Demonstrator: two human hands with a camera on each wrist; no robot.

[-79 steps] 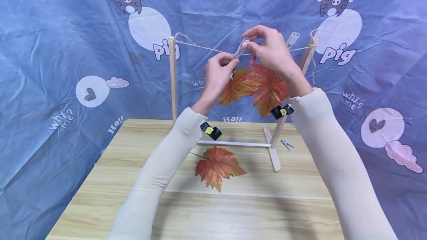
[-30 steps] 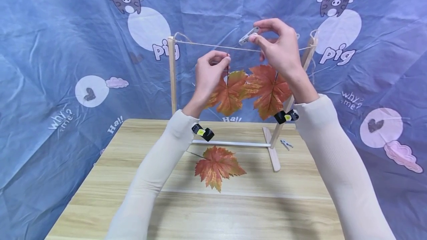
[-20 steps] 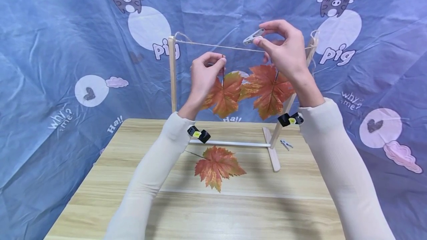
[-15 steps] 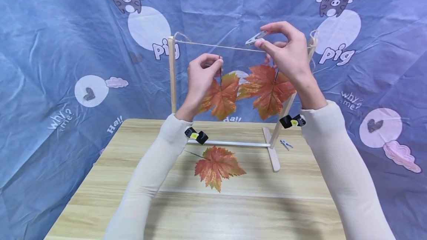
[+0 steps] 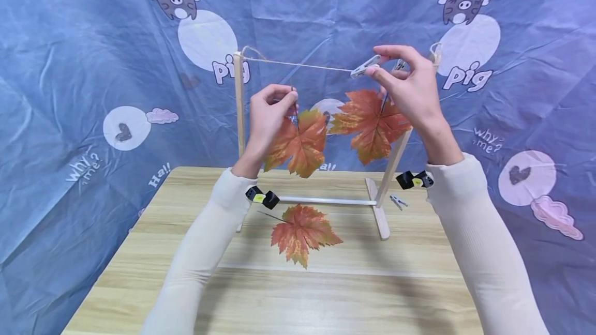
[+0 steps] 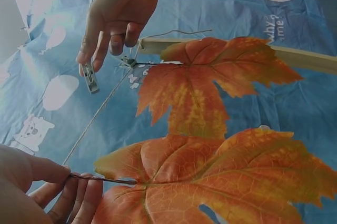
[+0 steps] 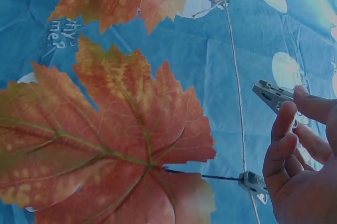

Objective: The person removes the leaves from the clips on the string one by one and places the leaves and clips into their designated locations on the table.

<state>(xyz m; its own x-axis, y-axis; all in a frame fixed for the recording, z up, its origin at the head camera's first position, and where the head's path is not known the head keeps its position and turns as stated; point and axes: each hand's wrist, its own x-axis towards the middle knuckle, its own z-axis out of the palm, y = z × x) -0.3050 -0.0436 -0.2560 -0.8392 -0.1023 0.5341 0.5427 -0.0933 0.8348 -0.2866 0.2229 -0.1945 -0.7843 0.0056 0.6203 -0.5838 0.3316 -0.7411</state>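
My left hand (image 5: 270,115) pinches the dark stem of an orange maple leaf (image 5: 300,143), which hangs below the fingers, lower than the string (image 5: 302,65). Between the thumb and fingers of my right hand (image 5: 414,89) is a grey clothespin (image 5: 364,67). In the right wrist view this clothespin (image 7: 271,95) stands apart from the string and from any leaf. A second maple leaf (image 5: 372,125) hangs by its stem from another clothespin (image 7: 254,182) clipped on the string near the right post. My right hand partly hides that clothespin in the head view.
The string runs between two wooden posts (image 5: 240,102) of a stand with a white crossbar (image 5: 326,200). A third maple leaf (image 5: 304,234) lies on the wooden table (image 5: 354,299), and a loose clothespin (image 5: 398,201) lies by the right foot. Blue printed cloth (image 5: 298,9) hangs behind.
Earlier the clothespin was at the stem tip by the string. The hands have since moved apart: the left down and leftward with its leaf, the right rightward with the clothespin, lately lower.
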